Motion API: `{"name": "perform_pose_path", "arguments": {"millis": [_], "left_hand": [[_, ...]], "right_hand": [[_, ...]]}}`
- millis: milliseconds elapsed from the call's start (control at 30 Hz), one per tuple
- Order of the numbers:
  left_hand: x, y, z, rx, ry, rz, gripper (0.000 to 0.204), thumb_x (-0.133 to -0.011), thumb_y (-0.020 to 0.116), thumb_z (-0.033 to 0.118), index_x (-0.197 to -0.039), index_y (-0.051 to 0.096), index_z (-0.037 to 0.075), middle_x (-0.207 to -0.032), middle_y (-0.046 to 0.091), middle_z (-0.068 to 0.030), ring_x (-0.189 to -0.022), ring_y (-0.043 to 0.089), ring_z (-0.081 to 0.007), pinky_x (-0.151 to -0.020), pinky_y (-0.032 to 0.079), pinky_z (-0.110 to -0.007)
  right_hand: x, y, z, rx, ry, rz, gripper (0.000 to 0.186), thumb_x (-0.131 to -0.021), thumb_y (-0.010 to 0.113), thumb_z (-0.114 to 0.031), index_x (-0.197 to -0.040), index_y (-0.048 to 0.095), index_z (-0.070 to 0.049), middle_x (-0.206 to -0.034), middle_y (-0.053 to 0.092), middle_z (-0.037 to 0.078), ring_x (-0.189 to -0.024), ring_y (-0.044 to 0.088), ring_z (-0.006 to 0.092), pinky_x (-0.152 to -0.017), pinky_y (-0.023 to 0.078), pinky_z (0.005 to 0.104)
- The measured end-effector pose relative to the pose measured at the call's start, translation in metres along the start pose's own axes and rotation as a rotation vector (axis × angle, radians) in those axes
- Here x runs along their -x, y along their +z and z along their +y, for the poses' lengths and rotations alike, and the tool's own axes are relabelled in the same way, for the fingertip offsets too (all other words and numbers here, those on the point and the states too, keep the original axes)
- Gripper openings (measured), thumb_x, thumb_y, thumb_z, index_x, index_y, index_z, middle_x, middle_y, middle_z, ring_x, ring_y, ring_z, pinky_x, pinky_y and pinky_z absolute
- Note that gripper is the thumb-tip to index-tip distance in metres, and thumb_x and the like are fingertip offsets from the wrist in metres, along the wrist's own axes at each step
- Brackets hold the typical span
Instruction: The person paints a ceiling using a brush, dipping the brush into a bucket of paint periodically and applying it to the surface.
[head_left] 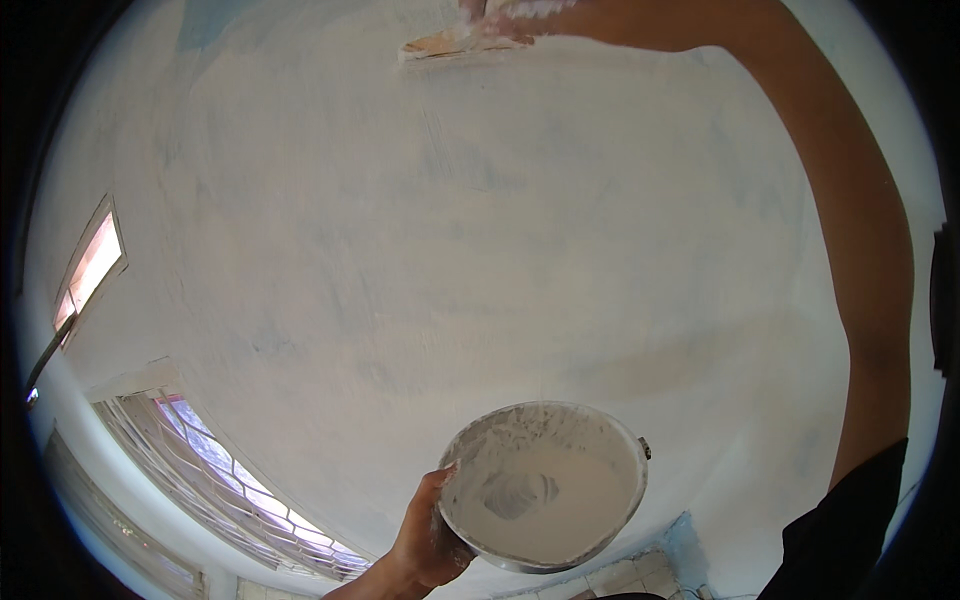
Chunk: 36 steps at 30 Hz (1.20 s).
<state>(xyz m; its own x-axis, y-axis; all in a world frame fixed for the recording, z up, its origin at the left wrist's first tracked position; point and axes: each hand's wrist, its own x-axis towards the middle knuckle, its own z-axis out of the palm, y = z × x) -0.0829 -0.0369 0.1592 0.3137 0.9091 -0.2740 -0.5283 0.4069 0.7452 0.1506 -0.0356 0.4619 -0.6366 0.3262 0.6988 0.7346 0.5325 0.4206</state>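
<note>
My left hand grips the rim of a round metal bowl from its left side, thumb over the edge. Off-white wet plaster lies in the bowl, with a grey hollow scooped near its middle, and smears coat the inner wall. At the top edge, my right hand is stretched far up, whitened with plaster. Its fingers are closed on a wide flat scraper, tan with a white-caked edge, pressed against the plastered surface. Part of that hand is cut off by the frame's top.
The surface carries patchy white and grey streaks, with a blue patch at upper left. A small window and a long barred window sit on the left. Pale tiles show along the bottom.
</note>
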Motion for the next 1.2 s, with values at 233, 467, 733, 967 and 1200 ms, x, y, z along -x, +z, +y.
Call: {"name": "perform_pose_path", "arguments": {"millis": [233,467,733,967,1200], "left_hand": [[-0.001,-0.003,0.000,0.005,-0.008,-0.018,0.055,-0.083,0.041,0.042,-0.125,0.040,0.006,-0.119,0.049,-0.0106,-0.106,0.051,-0.0260,-0.083,0.046,-0.040],[0.000,-0.003,-0.001,0.001,-0.015,-0.041,0.056,-0.084,0.044,0.042,-0.126,0.039,0.007,-0.122,0.047,-0.0079,-0.109,0.047,-0.0221,-0.089,0.041,-0.036],[-0.006,-0.006,-0.003,0.013,0.000,-0.071,0.055,-0.083,0.044,0.043,-0.126,0.039,0.008,-0.121,0.048,-0.0079,-0.108,0.048,-0.0218,-0.088,0.042,-0.035],[-0.006,-0.005,-0.005,-0.006,-0.016,-0.066,0.057,-0.083,0.044,0.043,-0.127,0.038,0.007,-0.123,0.046,-0.0089,-0.110,0.047,-0.0233,-0.090,0.040,-0.037],[-0.006,0.000,-0.006,0.035,-0.044,-0.004,0.053,-0.084,0.038,0.039,-0.125,0.040,0.005,-0.119,0.050,-0.0109,-0.106,0.052,-0.0258,-0.085,0.045,-0.039]], "right_hand": [[0.004,0.012,0.003,-0.093,-0.159,0.104,0.043,-0.072,0.070,-0.033,-0.093,0.056,0.002,-0.083,0.059,0.011,-0.075,0.053,0.0191,-0.067,0.043,0.0288],[-0.038,0.005,0.015,0.010,-0.015,0.094,0.052,-0.072,0.070,-0.034,-0.101,0.051,0.005,-0.088,0.059,0.016,-0.080,0.056,0.0226,-0.071,0.045,0.0301],[-0.065,0.009,0.027,0.032,-0.110,0.262,0.045,-0.069,0.071,-0.027,-0.096,0.054,0.004,-0.087,0.060,0.015,-0.078,0.057,0.0242,-0.071,0.045,0.0309],[-0.064,0.005,0.027,0.114,-0.131,0.462,0.037,-0.069,0.071,-0.023,-0.090,0.055,0.003,-0.082,0.060,0.014,-0.074,0.055,0.0221,-0.068,0.045,0.0303],[-0.071,0.012,0.043,0.169,-0.334,0.467,0.024,-0.073,0.067,-0.019,-0.077,0.055,0.002,-0.076,0.058,0.017,-0.072,0.056,0.0273,-0.065,0.044,0.0348]]}}
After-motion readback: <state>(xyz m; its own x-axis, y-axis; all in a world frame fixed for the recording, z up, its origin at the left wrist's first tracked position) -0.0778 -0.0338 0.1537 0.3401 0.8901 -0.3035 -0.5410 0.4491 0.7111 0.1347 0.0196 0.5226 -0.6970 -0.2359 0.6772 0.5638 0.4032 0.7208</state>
